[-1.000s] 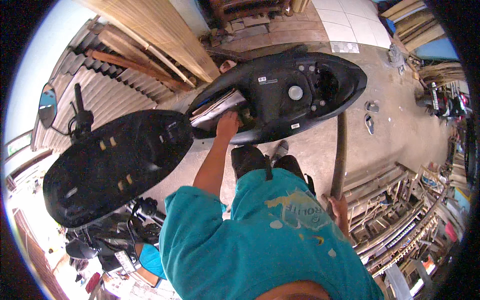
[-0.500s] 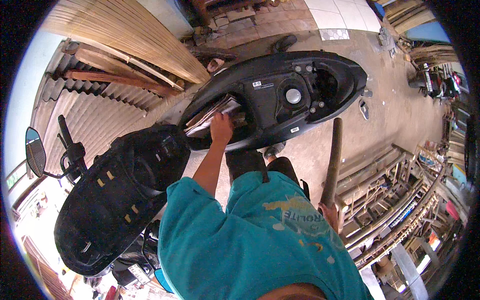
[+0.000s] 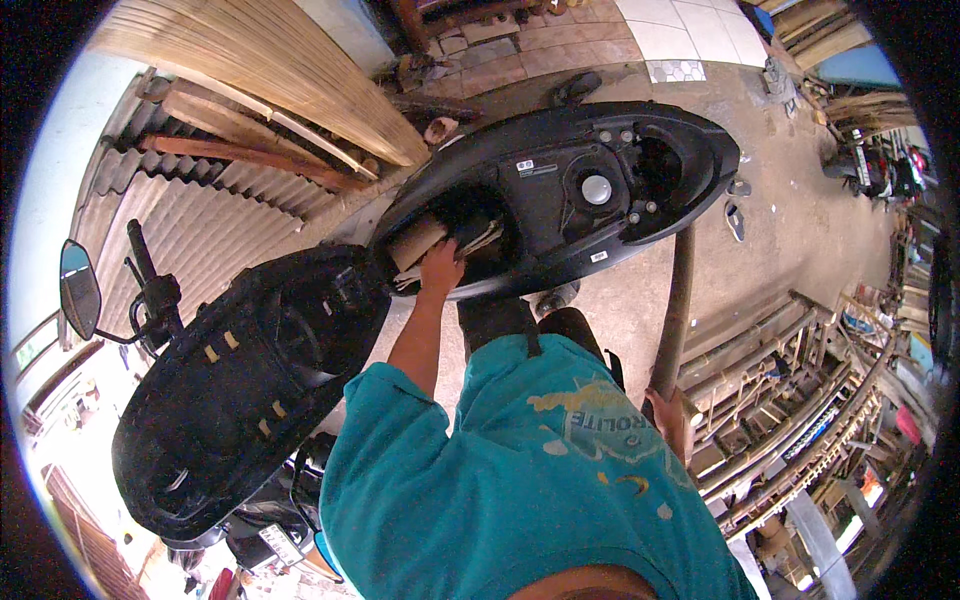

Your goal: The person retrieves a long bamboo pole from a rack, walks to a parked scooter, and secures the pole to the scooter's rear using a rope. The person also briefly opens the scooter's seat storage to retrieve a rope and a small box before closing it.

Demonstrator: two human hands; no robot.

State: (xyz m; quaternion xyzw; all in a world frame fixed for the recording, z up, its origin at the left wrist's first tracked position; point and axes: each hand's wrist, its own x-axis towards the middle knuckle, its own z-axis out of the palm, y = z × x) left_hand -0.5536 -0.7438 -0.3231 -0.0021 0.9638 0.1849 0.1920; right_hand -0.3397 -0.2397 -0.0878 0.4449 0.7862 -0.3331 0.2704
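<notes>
My left hand (image 3: 440, 268) reaches down into the open storage well of a black motor scooter (image 3: 560, 190). Its fingers are closed on folded papers (image 3: 483, 238), though the fingertips are partly hidden. Beside them, a brown sheet like cardboard (image 3: 416, 246) lies inside the well, left of the hand. At my right side, my right hand (image 3: 668, 418) is wrapped round the lower end of a long, slightly curved brown pole (image 3: 677, 310).
The raised black seat (image 3: 225, 390) stands at the left, with a mirror (image 3: 80, 288) behind it. Bamboo racks (image 3: 770, 390) line the right. Leaning bamboo slats (image 3: 270, 70) and corrugated sheets (image 3: 190, 215) are at the far left. Another motorbike (image 3: 875, 165) stands far right.
The papers that were tilted up under my left hand now sit lower in the well, with a brown sheet showing on the left. My right hand still holds the pole.
</notes>
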